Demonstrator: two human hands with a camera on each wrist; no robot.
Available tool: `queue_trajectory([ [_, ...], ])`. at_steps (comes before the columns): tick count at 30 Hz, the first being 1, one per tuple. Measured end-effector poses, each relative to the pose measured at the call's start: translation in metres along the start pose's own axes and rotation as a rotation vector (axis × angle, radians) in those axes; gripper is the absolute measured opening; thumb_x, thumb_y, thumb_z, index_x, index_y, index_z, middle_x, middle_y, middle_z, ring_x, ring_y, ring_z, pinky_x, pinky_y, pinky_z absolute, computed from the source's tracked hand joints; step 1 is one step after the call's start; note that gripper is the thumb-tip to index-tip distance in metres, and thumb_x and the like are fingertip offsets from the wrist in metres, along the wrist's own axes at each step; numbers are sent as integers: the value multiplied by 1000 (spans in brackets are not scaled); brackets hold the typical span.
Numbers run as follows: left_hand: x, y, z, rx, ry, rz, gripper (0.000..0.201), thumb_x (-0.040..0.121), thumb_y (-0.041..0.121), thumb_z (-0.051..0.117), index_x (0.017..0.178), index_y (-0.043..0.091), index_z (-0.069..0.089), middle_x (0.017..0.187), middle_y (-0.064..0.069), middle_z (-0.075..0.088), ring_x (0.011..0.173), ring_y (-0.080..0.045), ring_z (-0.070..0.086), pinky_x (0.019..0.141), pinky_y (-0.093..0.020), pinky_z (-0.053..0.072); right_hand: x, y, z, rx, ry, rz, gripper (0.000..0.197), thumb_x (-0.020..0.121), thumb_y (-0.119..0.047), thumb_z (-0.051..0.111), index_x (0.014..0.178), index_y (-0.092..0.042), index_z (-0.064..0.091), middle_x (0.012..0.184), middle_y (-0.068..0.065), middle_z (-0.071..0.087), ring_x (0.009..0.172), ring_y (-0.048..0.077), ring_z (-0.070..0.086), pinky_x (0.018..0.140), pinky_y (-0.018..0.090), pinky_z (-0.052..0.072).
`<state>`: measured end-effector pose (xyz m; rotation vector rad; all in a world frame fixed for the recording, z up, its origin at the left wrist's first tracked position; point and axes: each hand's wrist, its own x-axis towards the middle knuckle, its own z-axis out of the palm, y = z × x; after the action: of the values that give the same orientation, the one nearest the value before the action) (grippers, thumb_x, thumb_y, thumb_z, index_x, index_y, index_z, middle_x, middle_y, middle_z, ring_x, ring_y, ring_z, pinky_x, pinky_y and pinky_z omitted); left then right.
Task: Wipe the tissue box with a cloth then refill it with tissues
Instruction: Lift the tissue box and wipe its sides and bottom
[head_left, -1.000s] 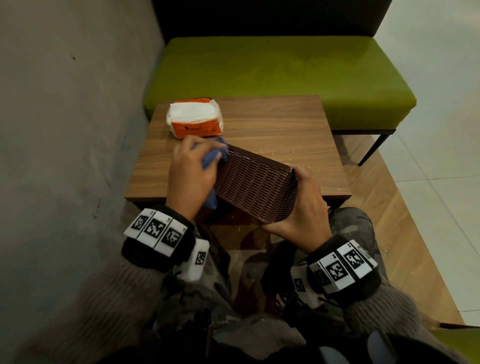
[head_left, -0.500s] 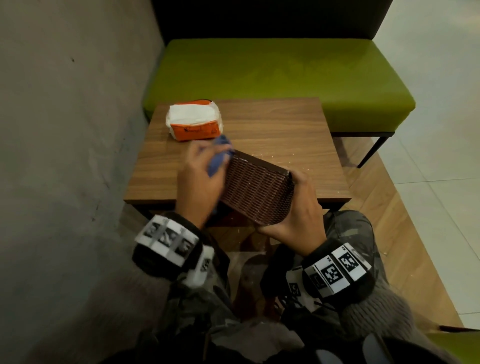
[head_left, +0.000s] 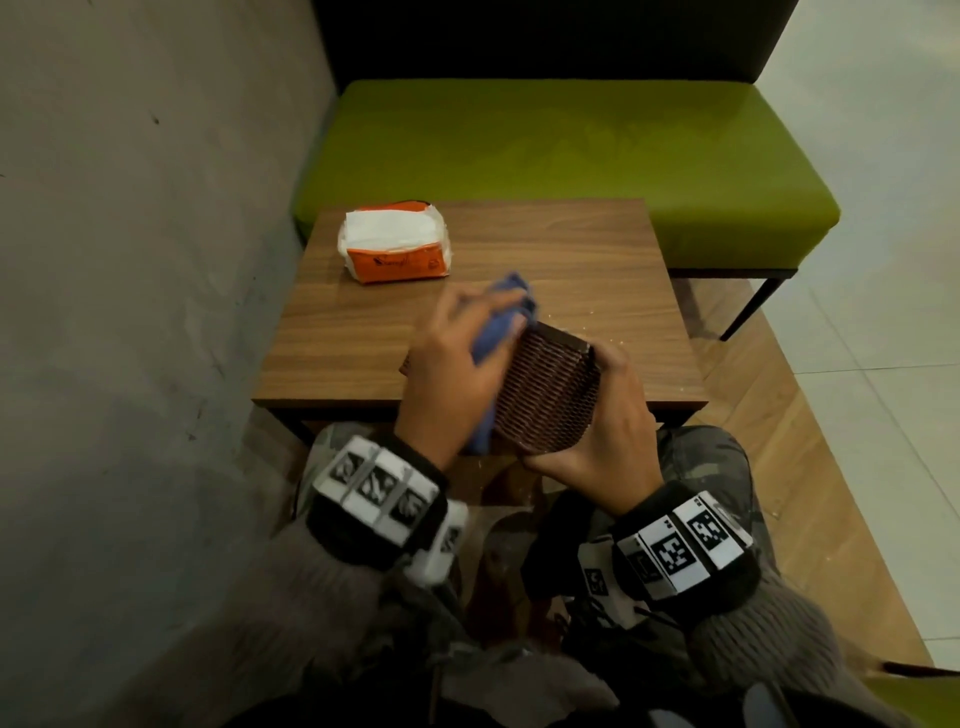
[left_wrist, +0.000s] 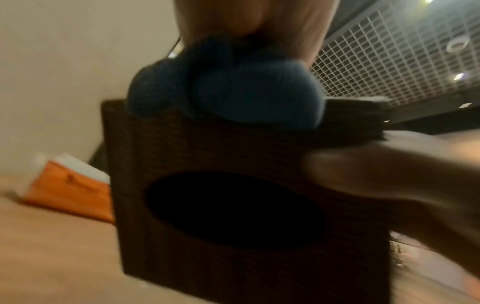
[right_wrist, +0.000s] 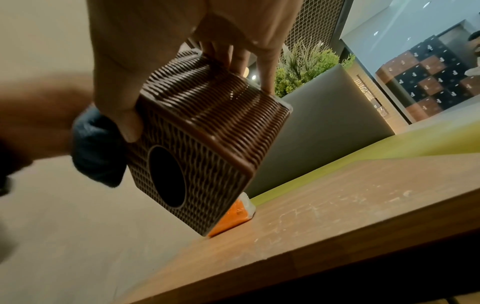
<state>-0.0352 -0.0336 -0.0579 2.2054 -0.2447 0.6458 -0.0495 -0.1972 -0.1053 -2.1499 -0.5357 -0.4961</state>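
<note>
Left hand (head_left: 452, 374), fingers gripping the blue cloth (head_left: 498, 332), has slid from the tissue box (head_left: 545, 395) left end toward its far top edge, right hand (head_left: 602, 421) still clamping the box over the surface's near edge, tissue pack (head_left: 395, 244) untouched at far-left corner, so wiping continues, refill pending.

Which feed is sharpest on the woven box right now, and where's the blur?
Right wrist view is sharpest: the tissue box weave reads clearly, though the left hand smears. Left wrist view is motion-blurred and dark, hiding the weave behind the cloth. Head view is dim, blur mainly on the left hand.
</note>
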Motion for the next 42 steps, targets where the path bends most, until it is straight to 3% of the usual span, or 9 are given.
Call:
queue_trajectory([
  [4, 23, -29, -4, -18, 107, -227, 25, 88, 22, 62, 108, 9, 68, 109, -10, 56, 103, -19, 54, 92, -30, 45, -1, -1, 0, -26, -41, -30, 91, 60, -52, 73, 130, -11, 33, 121, 10, 51, 109, 12, 46, 95, 5, 29],
  [10, -23, 18, 12, 34, -140, 261, 28, 89, 27, 59, 114, 17, 67, 117, -10, 55, 112, -24, 45, 100, -25, 34, -6, 3, 12, -45, -35, -22, 95, 61, -50, 74, 132, 2, 37, 124, 15, 50, 113, 21, 46, 102, 6, 25],
  [14, -7, -38, 5, 95, -57, -50, 31, 92, 34, 50, 116, 24, 65, 116, -8, 54, 106, -22, 48, 91, -25, 37, -11, 8, 9, -46, -69, -32, 93, 57, -52, 74, 129, -7, 36, 119, 12, 52, 109, 19, 48, 95, 18, 35],
  [20, 6, -87, -17, -106, -33, -540, 14, 93, 25, 56, 89, 25, 69, 92, 0, 67, 83, -8, 62, 79, -23, 46, -15, 10, 1, 30, -90, -15, 94, 59, -52, 76, 132, -12, 33, 123, 2, 47, 113, 7, 42, 97, 9, 32],
  [23, 0, -103, -38, -367, -35, -689, 15, 91, 24, 59, 96, 16, 71, 95, 3, 71, 100, -18, 66, 94, -31, 49, -8, 14, -9, 132, -54, 36, 98, 57, -51, 80, 134, -15, 30, 126, 0, 44, 118, 6, 44, 101, 10, 31],
  [27, -3, -106, -71, -445, -390, -462, 71, 62, 62, 73, 122, 29, 52, 124, 5, 59, 121, -11, 53, 100, -27, 43, 2, 21, -24, 202, -58, 74, 103, 56, -47, 86, 136, -19, 27, 132, 0, 45, 122, 17, 51, 96, 41, 50],
  [31, 14, -83, -83, -379, -703, -283, 124, 44, 60, 84, 145, 36, 16, 149, 5, 33, 138, 1, 28, 111, -28, 31, 2, 21, -31, 265, -96, 74, 106, 55, -41, 89, 137, -20, 26, 134, 4, 48, 124, 21, 53, 89, 54, 52],
  [37, 41, -60, -91, -189, -953, -132, 135, 49, 43, 89, 147, 41, -5, 155, 19, 14, 141, 5, 12, 117, -26, 16, 6, 7, -45, 352, -133, -25, 101, 56, -38, 85, 136, -15, 27, 134, -25, 40, 124, 9, 50, 86, 52, 53],
  [42, 46, -49, -89, -101, -889, -70, 115, 53, 39, 89, 143, 33, 19, 142, 13, 39, 132, -3, 38, 111, -35, 33, 17, 13, -48, 301, -236, -4, 109, 53, -33, 88, 136, -1, 25, 135, -29, 37, 128, 2, 44, 98, 44, 47],
])
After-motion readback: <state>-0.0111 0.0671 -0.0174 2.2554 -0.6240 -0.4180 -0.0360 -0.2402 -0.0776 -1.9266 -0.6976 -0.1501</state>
